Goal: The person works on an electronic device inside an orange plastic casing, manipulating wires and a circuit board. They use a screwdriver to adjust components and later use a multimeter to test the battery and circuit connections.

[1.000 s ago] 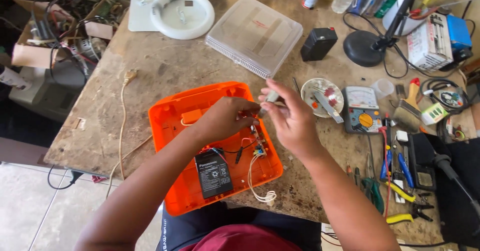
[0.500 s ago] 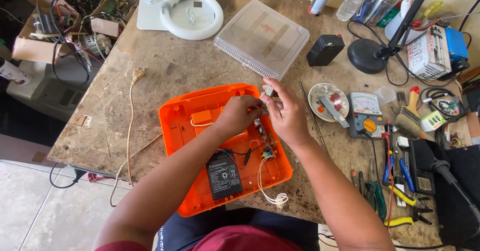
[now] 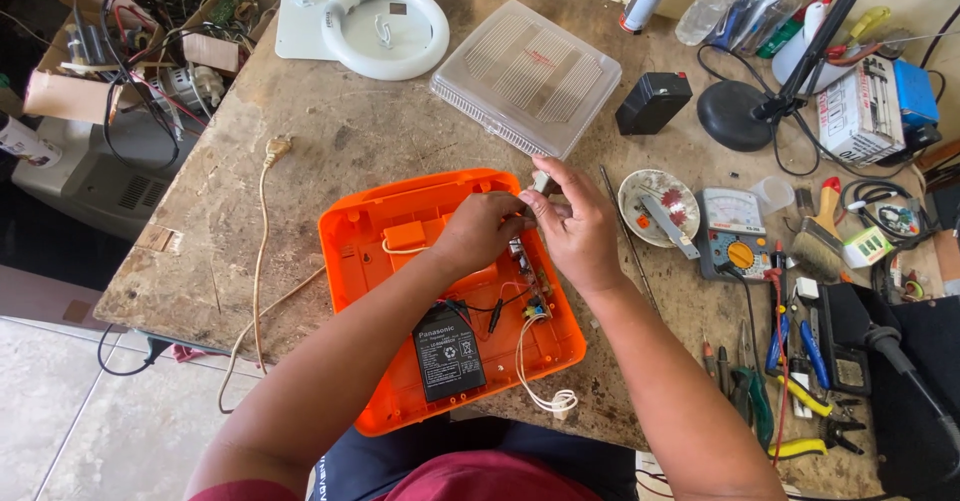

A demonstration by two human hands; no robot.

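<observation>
Both hands meet over the orange case (image 3: 370,236): the left hand (image 3: 480,229) and right hand (image 3: 578,231) pinch 1 small part (image 3: 541,182). Best to grip steadily and keep the white wire (image 3: 528,366) slack.

A black rectangular battery (image 3: 448,349) with a white printed label on its top face lies in the near part of the open orange casing (image 3: 365,261), close to the person's body. At the bench's far right a white printed box (image 3: 860,111) adjoins a blue box (image 3: 915,91), while a multimeter (image 3: 733,231) with a pale dial face and orange knob lies right of a small plate (image 3: 655,201). An open brown cardboard box (image 3: 70,91) of wires stands at the far left.
</observation>
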